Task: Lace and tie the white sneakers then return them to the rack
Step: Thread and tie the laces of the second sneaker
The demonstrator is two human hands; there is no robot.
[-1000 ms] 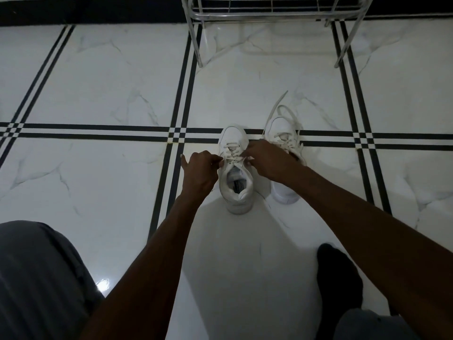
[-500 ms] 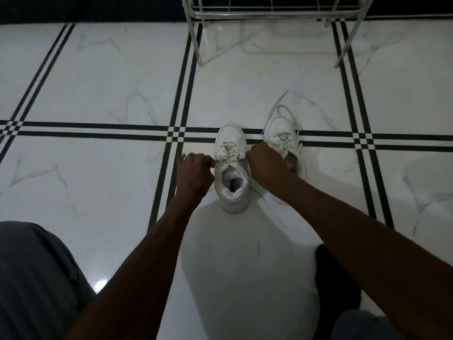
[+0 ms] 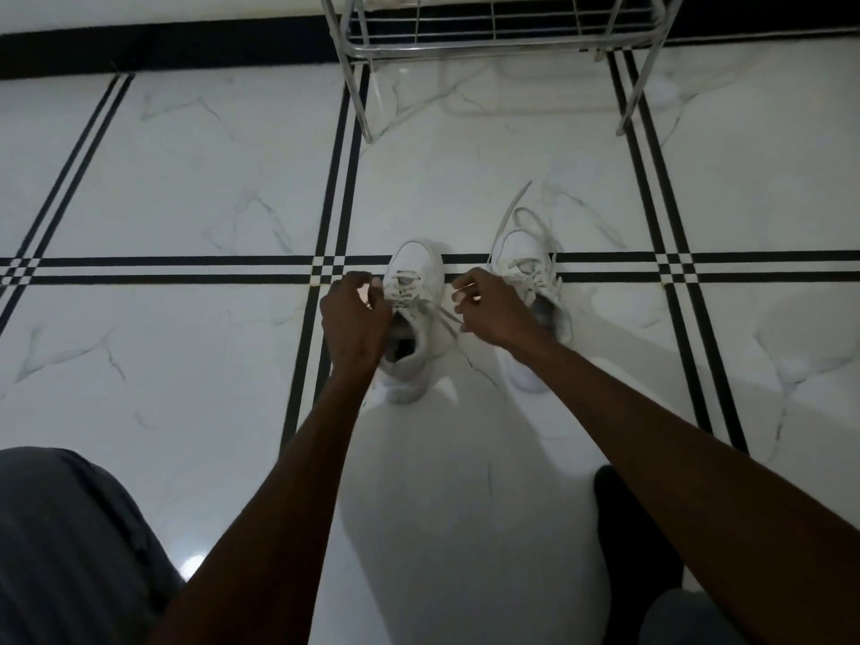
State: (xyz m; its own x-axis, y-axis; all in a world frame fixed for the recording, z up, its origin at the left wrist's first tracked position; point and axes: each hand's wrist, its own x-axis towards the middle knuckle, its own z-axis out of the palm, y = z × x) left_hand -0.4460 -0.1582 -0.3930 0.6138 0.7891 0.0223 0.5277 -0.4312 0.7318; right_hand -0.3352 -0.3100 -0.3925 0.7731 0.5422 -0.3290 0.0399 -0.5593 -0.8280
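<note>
A person looks down at a white marble floor [image 3: 186, 188] crossed by black stripes. Two white sneakers stand side by side near the middle of the floor, toes pointing away towards a metal shoe rack [image 3: 493, 34] at the far edge. Both hands work over the left sneaker [image 3: 416, 277]. The left hand [image 3: 356, 318] is curled at that shoe's left side; its fingers are closed, probably around a lace end, though the lace itself is hidden there. The right hand [image 3: 493, 309] sits at the shoe's right side with its fingers pinched on the other lace end [image 3: 446, 315], which runs taut across the shoe's opening.

A second ago the hands met over the tongue. Since then they have drawn apart to either side, and the lace has pulled straight between them. This suggests the crossing is being tightened, with the bow not yet formed.

The right sneaker [image 3: 526, 258] stands just beside the first, partly behind the right wrist, its laces [image 3: 535, 225] looped loosely over the toe. Neither shoe is on the rack.
</note>
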